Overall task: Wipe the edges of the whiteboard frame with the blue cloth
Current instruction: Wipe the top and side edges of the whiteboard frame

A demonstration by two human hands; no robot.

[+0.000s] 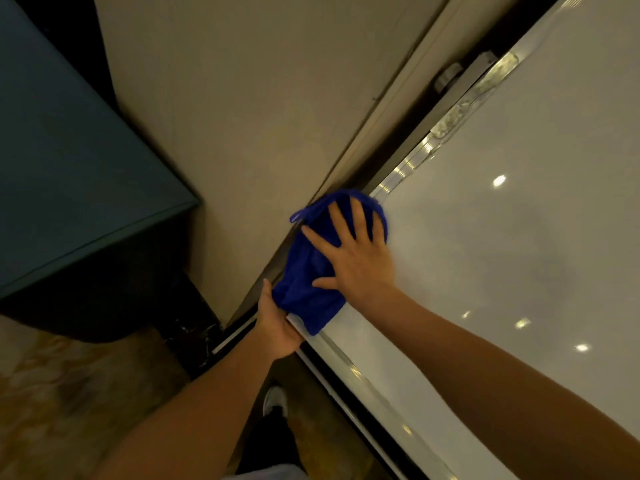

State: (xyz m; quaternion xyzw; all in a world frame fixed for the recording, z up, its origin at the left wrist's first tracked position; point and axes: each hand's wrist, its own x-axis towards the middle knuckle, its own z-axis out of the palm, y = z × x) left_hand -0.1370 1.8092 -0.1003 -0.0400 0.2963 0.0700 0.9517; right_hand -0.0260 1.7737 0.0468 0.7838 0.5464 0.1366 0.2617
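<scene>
The blue cloth lies draped over the left edge of the whiteboard's silver frame. My right hand presses flat on the cloth, fingers spread, holding it against the frame and the white board surface. My left hand grips the frame edge just below the cloth, its fingers wrapped behind the edge and partly hidden by the cloth's lower end. The frame runs diagonally from the lower middle to the upper right.
A beige wall lies left of the board, with a dark gap along the frame. A dark teal furniture block stands at the left. Patterned floor and my shoe show below. A metal bracket sits behind the frame higher up.
</scene>
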